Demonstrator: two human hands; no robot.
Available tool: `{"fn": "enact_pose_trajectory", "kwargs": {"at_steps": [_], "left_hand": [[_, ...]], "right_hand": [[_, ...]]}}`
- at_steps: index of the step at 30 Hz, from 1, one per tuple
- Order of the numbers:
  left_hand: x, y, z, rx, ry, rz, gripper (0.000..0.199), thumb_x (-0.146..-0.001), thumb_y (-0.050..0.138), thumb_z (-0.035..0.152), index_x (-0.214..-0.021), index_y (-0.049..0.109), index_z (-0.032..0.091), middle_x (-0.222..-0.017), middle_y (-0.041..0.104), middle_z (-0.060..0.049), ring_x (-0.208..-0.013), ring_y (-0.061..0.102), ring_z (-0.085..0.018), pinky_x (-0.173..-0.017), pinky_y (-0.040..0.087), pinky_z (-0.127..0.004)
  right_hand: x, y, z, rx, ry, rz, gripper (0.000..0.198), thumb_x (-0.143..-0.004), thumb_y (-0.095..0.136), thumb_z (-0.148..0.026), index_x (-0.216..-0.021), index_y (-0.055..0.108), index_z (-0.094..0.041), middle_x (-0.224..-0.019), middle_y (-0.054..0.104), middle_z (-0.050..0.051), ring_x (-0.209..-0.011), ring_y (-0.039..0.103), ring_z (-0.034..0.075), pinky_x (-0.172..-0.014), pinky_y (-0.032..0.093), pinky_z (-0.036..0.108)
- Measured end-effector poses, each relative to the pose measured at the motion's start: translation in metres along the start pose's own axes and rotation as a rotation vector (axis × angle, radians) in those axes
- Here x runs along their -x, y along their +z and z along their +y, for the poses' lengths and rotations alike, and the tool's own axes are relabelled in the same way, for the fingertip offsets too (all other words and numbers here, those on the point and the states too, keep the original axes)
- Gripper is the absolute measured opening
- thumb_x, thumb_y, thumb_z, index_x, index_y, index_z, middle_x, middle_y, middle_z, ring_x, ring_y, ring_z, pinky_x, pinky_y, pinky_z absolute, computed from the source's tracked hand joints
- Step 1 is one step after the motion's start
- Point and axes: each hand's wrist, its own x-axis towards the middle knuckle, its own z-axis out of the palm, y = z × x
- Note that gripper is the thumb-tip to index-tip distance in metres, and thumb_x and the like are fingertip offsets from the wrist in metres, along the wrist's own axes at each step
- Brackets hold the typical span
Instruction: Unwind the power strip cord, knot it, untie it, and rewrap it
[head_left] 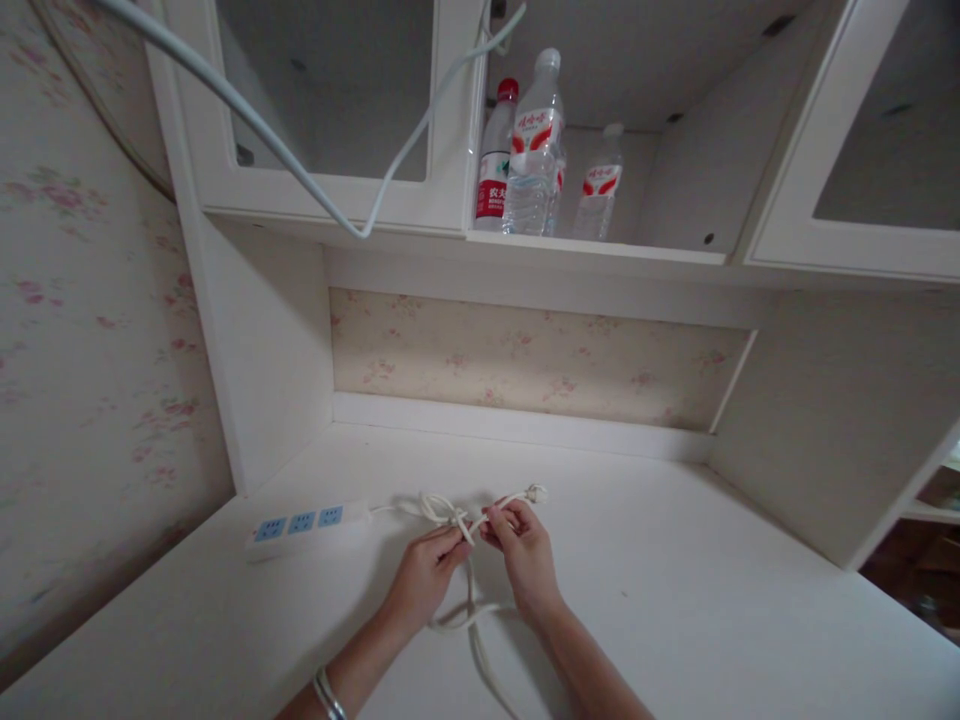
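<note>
A white power strip point(307, 530) with blue socket faces lies on the white desk, left of my hands. From its right end runs a white power cord point(487, 665), which is looped and tangled between my hands and trails down toward the front. My left hand point(431, 570) pinches the cord just below the tangle. Close beside it, my right hand point(523, 555) grips the cord near its plug end. Beyond the right fingertips the plug point(537, 494) sticks out. The fingers hide parts of the tangle.
Above the desk point(675, 570) hangs a white cabinet point(450, 215); its open shelf holds several plastic bottles point(534, 150). A pale cable point(300, 180) dangles in front of the cabinet at upper left. Side panels point(847, 400) flank the desk.
</note>
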Motion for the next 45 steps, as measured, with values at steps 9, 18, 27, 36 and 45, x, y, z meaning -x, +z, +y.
{"fn": "enact_pose_trajectory", "kwargs": {"at_steps": [9, 18, 27, 36, 45], "left_hand": [[-0.004, -0.007, -0.007, -0.033, -0.185, 0.096, 0.029, -0.082, 0.052, 0.04, -0.076, 0.067, 0.017, -0.071, 0.063, -0.002, -0.066, 0.055, -0.015, -0.06, 0.04, -0.021], [-0.002, -0.011, 0.003, -0.025, -0.061, -0.048, 0.025, -0.084, 0.047, 0.033, -0.08, 0.066, 0.017, -0.081, 0.063, -0.006, -0.078, 0.055, -0.018, -0.071, 0.041, -0.025], [0.002, -0.004, -0.001, -0.086, -0.077, -0.081, 0.014, -0.076, 0.046, 0.013, -0.075, 0.059, 0.017, -0.079, 0.06, -0.004, -0.076, 0.053, -0.017, -0.07, 0.039, -0.025], [0.002, -0.008, -0.006, 0.165, -0.257, -0.073, 0.015, -0.083, 0.048, 0.028, -0.088, 0.056, 0.016, -0.087, 0.059, -0.006, -0.085, 0.052, -0.019, -0.077, 0.038, -0.029], [0.002, -0.02, 0.004, 0.536, -0.294, -0.152, 0.011, -0.073, 0.061, 0.021, -0.08, 0.057, 0.015, -0.079, 0.057, -0.001, -0.077, 0.05, -0.014, -0.071, 0.035, -0.024]], "right_hand": [[0.008, 0.007, 0.016, 0.255, 0.045, -0.252, 0.033, -0.085, 0.047, -0.049, -0.086, 0.061, -0.018, -0.078, 0.059, 0.002, -0.073, 0.054, 0.015, -0.063, 0.043, 0.025], [0.008, 0.007, 0.014, 0.093, 0.15, -0.409, 0.037, -0.081, 0.054, -0.049, -0.106, 0.059, -0.022, -0.095, 0.061, 0.004, -0.089, 0.056, 0.018, -0.077, 0.044, 0.029], [0.011, 0.005, 0.015, 0.454, 0.028, -0.273, 0.033, -0.081, 0.053, -0.049, -0.083, 0.064, -0.018, -0.076, 0.064, 0.002, -0.071, 0.055, 0.015, -0.065, 0.04, 0.024], [-0.009, -0.008, 0.037, 0.235, 0.277, 0.038, 0.041, -0.076, 0.053, -0.055, -0.072, 0.062, -0.016, -0.067, 0.062, 0.004, -0.054, 0.052, 0.012, -0.053, 0.041, 0.023], [-0.017, -0.027, 0.03, -0.141, 0.397, 0.179, 0.029, -0.063, 0.071, -0.039, -0.072, 0.062, -0.013, -0.069, 0.066, 0.006, -0.059, 0.06, 0.016, -0.06, 0.049, 0.029]]}}
